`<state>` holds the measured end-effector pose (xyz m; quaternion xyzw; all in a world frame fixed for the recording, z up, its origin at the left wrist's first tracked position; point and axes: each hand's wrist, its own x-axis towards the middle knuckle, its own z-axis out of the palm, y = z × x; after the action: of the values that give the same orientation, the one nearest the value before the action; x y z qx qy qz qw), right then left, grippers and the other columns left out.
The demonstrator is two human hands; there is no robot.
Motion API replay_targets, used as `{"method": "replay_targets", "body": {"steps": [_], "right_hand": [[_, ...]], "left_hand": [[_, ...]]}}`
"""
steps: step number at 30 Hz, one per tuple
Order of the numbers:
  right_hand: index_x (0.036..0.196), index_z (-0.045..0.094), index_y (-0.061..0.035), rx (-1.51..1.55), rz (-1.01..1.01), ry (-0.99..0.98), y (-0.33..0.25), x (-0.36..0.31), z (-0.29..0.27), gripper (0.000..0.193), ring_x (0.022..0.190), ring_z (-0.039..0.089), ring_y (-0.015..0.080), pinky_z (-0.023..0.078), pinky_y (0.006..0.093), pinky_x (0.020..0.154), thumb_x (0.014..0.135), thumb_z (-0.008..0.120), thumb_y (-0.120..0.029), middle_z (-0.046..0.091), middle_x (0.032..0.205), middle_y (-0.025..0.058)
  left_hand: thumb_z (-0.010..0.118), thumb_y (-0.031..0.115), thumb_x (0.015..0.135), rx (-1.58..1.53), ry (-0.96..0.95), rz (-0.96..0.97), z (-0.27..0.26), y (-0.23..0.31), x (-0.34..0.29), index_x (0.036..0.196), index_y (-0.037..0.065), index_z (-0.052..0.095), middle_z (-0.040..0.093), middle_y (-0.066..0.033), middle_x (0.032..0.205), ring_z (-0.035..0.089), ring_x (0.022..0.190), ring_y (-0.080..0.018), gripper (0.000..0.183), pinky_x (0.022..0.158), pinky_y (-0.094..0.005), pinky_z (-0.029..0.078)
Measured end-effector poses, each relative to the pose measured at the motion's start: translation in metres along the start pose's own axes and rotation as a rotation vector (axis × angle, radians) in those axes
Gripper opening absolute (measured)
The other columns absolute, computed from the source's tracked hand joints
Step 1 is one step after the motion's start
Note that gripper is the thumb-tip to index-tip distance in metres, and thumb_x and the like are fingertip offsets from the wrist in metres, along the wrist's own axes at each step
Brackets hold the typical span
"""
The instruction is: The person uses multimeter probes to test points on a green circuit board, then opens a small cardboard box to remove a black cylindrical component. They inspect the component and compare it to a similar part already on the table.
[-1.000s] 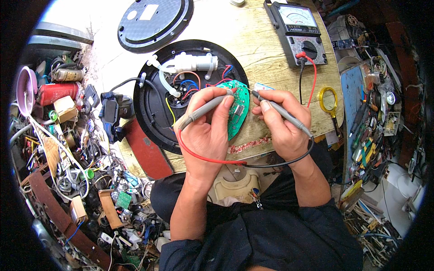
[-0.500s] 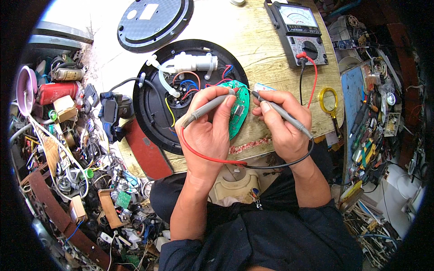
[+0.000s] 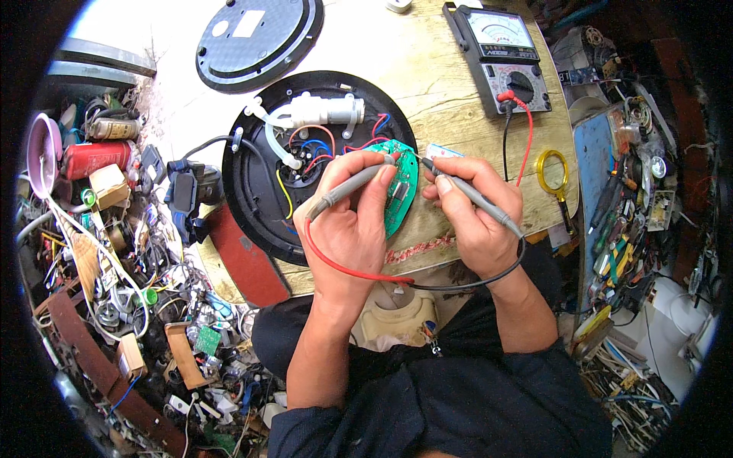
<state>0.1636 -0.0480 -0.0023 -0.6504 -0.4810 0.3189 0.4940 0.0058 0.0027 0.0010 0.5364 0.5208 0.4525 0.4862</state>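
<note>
Both grips look pencil-like: the left hand [image 3: 345,233] pinches a red-leaded probe [image 3: 349,188], the right hand [image 3: 481,233] a black-leaded probe [image 3: 477,197]. Partly hidden by the left hand, at the right side of the round black base [image 3: 250,183], sits a green circuit board [image 3: 403,182] — light, stiff, brittle, I'd judge — best held by its edges.

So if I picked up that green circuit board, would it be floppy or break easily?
The green circuit board looks thin and flat, so it's probably stiff and light. Tiny parts on its face may make it fragile if knocked. Red and blue wires by its top edge might tug it.
</note>
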Motion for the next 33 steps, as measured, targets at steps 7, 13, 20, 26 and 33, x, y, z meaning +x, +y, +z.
{"method": "replay_targets", "body": {"steps": [7,13,20,26,33], "right_hand": [[0.109,0.07,0.0016,0.012,-0.013,0.0,0.002,0.0,0.0,0.017,0.069,0.069,0.0134,0.054,0.0292,0.062,0.093,0.069,-0.002,0.073,0.084,0.0122],[0.111,0.069,0.0031,0.053,0.036,-0.01,-0.002,0.0,0.0,0.017,0.075,0.073,0.0143,0.057,0.0284,0.066,0.095,0.067,-0.002,0.075,0.088,0.0121],[0.114,0.068,0.0048,0.164,0.174,-0.033,-0.007,0.002,-0.002,0.018,0.082,0.076,0.0163,0.06,0.0282,0.072,0.098,0.065,-0.002,0.076,0.095,0.0131],[0.113,0.068,0.0046,0.143,0.121,-0.028,-0.004,0.001,-0.001,0.018,0.081,0.075,0.0152,0.059,0.0282,0.072,0.096,0.064,-0.001,0.076,0.091,0.0127],[0.12,0.067,0.0051,0.017,0.136,-0.094,-0.012,0.0,-0.005,0.021,0.088,0.073,0.0139,0.059,0.0268,0.076,0.102,0.061,-0.004,0.076,0.103,0.013]], "left_hand": [[0.073,0.0,0.096,0.075,-0.005,0.047,0.0,0.004,0.001,0.105,-0.004,0.071,0.074,-0.007,0.087,0.065,0.075,-0.0077,0.01,0.067,-0.0242,0.053],[0.073,0.002,0.096,0.094,-0.016,0.051,-0.001,0.005,0.002,0.104,-0.004,0.071,0.073,-0.0063,0.085,0.064,0.075,-0.0074,0.01,0.067,-0.0242,0.053],[0.072,0.002,0.097,0.026,-0.024,-0.02,0.0,0.004,0.001,0.103,-0.005,0.071,0.071,-0.0055,0.084,0.062,0.075,-0.0065,0.009,0.067,-0.0232,0.051],[0.071,0.002,0.098,0.006,-0.032,-0.035,-0.001,0.005,0.001,0.104,-0.006,0.071,0.07,-0.0044,0.087,0.06,0.077,-0.0059,0.01,0.067,-0.0223,0.05],[0.072,0.001,0.097,-0.032,-0.015,-0.043,-0.001,0.009,-0.001,0.104,-0.005,0.071,0.071,-0.004,0.087,0.061,0.078,-0.0057,0.01,0.068,-0.0219,0.051]]}}
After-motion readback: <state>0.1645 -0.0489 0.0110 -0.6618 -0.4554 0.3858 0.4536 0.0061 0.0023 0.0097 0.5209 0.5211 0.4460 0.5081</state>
